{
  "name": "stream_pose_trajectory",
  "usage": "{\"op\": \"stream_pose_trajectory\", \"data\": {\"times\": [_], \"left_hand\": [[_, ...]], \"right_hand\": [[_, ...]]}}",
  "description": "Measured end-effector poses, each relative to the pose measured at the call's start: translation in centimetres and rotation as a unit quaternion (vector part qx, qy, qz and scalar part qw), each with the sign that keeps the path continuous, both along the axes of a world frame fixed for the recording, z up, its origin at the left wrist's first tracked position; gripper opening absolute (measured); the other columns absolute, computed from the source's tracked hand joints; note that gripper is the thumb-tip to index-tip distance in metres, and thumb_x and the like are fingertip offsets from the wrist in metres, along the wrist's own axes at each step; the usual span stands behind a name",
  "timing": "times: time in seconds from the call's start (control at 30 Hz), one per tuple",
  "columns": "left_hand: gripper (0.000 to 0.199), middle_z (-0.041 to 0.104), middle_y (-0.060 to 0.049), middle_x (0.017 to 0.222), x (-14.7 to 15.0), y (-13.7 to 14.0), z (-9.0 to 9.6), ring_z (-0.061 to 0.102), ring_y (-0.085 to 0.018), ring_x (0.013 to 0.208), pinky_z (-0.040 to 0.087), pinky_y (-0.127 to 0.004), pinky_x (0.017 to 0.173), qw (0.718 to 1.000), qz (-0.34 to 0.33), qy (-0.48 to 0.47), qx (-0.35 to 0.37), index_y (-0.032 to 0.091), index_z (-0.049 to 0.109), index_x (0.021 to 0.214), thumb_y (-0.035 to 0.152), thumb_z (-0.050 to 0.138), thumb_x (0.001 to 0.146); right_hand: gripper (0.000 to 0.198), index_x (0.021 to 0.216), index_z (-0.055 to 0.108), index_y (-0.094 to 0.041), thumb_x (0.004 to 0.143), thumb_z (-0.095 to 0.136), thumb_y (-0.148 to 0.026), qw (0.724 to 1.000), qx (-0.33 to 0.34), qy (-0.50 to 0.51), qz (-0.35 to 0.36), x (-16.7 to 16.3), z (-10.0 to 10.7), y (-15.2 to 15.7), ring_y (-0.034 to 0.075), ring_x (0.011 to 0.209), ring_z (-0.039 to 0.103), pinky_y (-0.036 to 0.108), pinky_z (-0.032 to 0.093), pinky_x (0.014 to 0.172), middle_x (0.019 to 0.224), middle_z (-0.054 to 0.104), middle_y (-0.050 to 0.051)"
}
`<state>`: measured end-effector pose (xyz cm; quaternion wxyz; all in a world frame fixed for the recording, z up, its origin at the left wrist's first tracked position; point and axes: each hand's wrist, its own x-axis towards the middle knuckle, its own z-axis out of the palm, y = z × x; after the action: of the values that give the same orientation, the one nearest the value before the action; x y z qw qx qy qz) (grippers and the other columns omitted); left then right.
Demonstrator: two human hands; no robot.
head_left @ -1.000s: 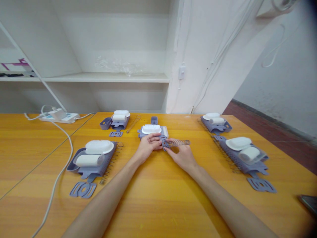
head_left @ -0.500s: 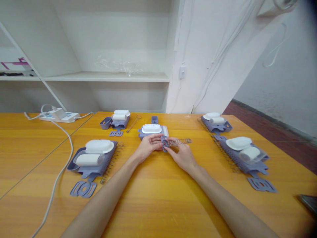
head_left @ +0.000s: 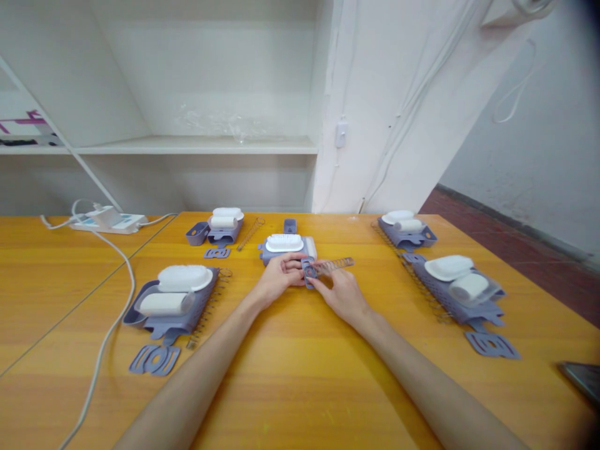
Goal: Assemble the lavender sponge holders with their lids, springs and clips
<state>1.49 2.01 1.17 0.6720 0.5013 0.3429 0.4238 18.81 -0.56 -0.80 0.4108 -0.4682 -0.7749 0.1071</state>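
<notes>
My left hand (head_left: 276,279) is closed on one side of a small grey-purple plastic plate (head_left: 308,265) with cut-out slots, holding it upright above the table. From the right, my right hand (head_left: 345,297) pinches a metal coil spring (head_left: 338,264) at the plate, thumb and fingertips close to its centre. The spring's free end sticks out to the right over my right hand. Whether the coil is hooked through the plate cannot be made out. Just behind the hands lie a white bristled brush head (head_left: 284,242) and a grey-purple case (head_left: 267,256), partly covered by my fingers.
Similar part sets lie around: near left a case (head_left: 205,306) with a white roll (head_left: 166,304), near right a perforated case (head_left: 435,289), and others farther back. A flat plate (head_left: 154,360) lies front left. A white cable (head_left: 107,337) crosses the left side; a dark device (head_left: 581,379) sits right.
The spring's free end has swung slightly upward and left, with the coil now tilting up to the right. Both hands keep nearly the same place and hold. The whole view has shifted slightly.
</notes>
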Motion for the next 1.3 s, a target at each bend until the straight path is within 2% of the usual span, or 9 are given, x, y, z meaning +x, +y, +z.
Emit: {"op": "stream_pose_trajectory", "data": {"times": [0.17,0.23,0.37,0.57,0.73,0.83,0.9,1.07,1.3], "left_hand": [[0.052,0.068,-0.008,0.089,0.1,-0.1,0.2,0.065,-0.015,0.068,0.054,-0.030,0.067,1.000,0.008,0.005,-0.007,0.012,0.059,0.104,0.025,0.079,0.058],[0.051,0.068,-0.008,0.087,0.1,-0.1,0.2,0.065,-0.015,0.067,0.053,-0.029,0.065,1.000,0.007,0.015,-0.005,0.012,0.059,0.104,0.025,0.078,0.058],[0.049,0.067,-0.008,0.084,0.1,-0.1,0.3,0.065,-0.015,0.066,0.054,-0.028,0.063,0.999,0.001,0.032,-0.002,0.011,0.060,0.103,0.025,0.076,0.059],[0.048,0.067,-0.008,0.083,0.1,-0.2,0.4,0.064,-0.014,0.064,0.054,-0.026,0.060,0.999,0.001,0.032,-0.005,0.010,0.060,0.103,0.023,0.076,0.059],[0.049,0.066,-0.006,0.079,0.2,0.1,0.0,0.063,-0.013,0.061,0.054,-0.027,0.059,0.999,0.029,0.012,-0.011,0.010,0.060,0.101,0.023,0.077,0.057],[0.050,0.068,-0.006,0.081,0.1,0.4,-0.4,0.065,-0.015,0.064,0.055,-0.031,0.063,0.999,0.042,-0.014,-0.012,0.010,0.060,0.102,0.026,0.078,0.058],[0.052,0.068,-0.008,0.083,-0.1,0.5,-0.7,0.066,-0.017,0.068,0.056,-0.033,0.066,0.998,0.047,-0.030,-0.011,0.011,0.059,0.103,0.027,0.079,0.058],[0.052,0.068,-0.010,0.087,-0.4,0.6,-0.9,0.066,-0.019,0.072,0.056,-0.034,0.067,0.999,0.034,-0.042,-0.003,0.011,0.059,0.105,0.028,0.078,0.060],[0.052,0.067,-0.013,0.097,-0.6,0.5,-0.7,0.066,-0.020,0.076,0.055,-0.034,0.069,0.999,-0.006,-0.041,0.013,0.011,0.058,0.109,0.030,0.076,0.064]], "right_hand": [[0.036,0.119,0.054,-0.021,0.083,0.056,-0.024,0.998,0.066,-0.015,0.006,0.0,0.0,-0.1,0.024,0.111,0.056,0.041,0.045,0.096,0.117,0.062,0.010],[0.039,0.122,0.052,-0.020,0.083,0.057,-0.025,0.998,0.061,-0.015,0.007,0.0,0.0,-0.1,0.024,0.112,0.055,0.041,0.044,0.097,0.120,0.060,0.010],[0.031,0.115,0.055,-0.020,0.085,0.056,-0.027,0.999,0.037,-0.005,0.006,0.1,-0.1,0.0,0.023,0.103,0.060,0.038,0.048,0.091,0.111,0.064,0.009],[0.028,0.111,0.057,-0.020,0.084,0.057,-0.027,1.000,0.026,0.004,0.009,0.0,-0.1,0.0,0.023,0.100,0.061,0.039,0.048,0.089,0.107,0.065,0.009],[0.041,0.114,0.056,-0.020,0.076,0.066,-0.030,0.995,-0.046,0.093,0.009,-0.1,0.3,0.1,0.020,0.087,0.065,0.036,0.053,0.079,0.102,0.067,0.008],[0.043,0.114,0.054,-0.019,0.075,0.066,-0.032,0.974,-0.113,0.195,0.028,0.0,0.3,0.4,0.019,0.084,0.066,0.033,0.056,0.074,0.107,0.066,0.010],[0.037,0.110,0.055,-0.018,0.076,0.063,-0.031,0.960,-0.141,0.238,0.038,0.1,0.2,0.7,0.019,0.084,0.066,0.034,0.055,0.074,0.105,0.067,0.010],[0.020,0.083,0.064,-0.016,0.077,0.062,-0.035,0.953,-0.181,0.239,0.048,0.5,0.0,1.3,0.018,0.075,0.066,0.033,0.053,0.073,0.082,0.070,0.006],[0.024,0.077,0.068,-0.016,0.075,0.062,-0.039,0.945,-0.223,0.232,0.067,0.7,1.0,1.2,0.017,0.071,0.064,0.031,0.051,0.071,0.077,0.071,0.004]]}}
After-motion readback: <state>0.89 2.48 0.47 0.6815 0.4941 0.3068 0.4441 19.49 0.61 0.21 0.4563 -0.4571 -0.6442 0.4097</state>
